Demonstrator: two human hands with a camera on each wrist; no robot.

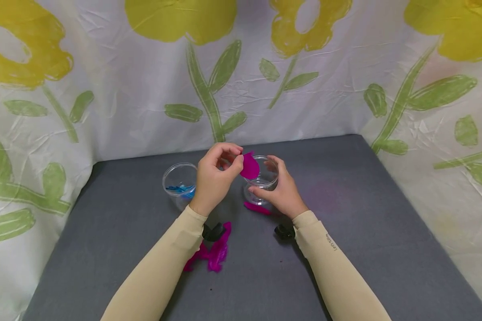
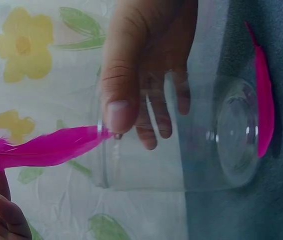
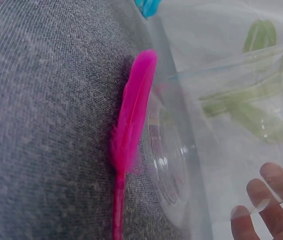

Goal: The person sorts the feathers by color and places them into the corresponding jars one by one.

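Note:
My left hand (image 1: 220, 176) pinches a magenta feather (image 1: 250, 166) between thumb and fingertips, up at the mouth of a clear plastic cup (image 1: 270, 182). In the left wrist view this feather (image 2: 51, 148) spans from the left hand (image 2: 4, 207) to the cup's rim, overlapping it there. My right hand (image 1: 283, 189) grips the cup's side, thumb in front and fingers behind. The cup stands upright. Close by its base, a second magenta feather (image 3: 134, 115) lies on the grey cloth.
Left of my left hand stands another clear cup (image 1: 168, 180) with blue feathers (image 1: 178, 189) inside. Several magenta feathers (image 1: 218, 252) lie nearer to me, partly behind the left sleeve. A flower-printed curtain (image 1: 144, 89) hangs behind the grey-covered table (image 1: 365, 214).

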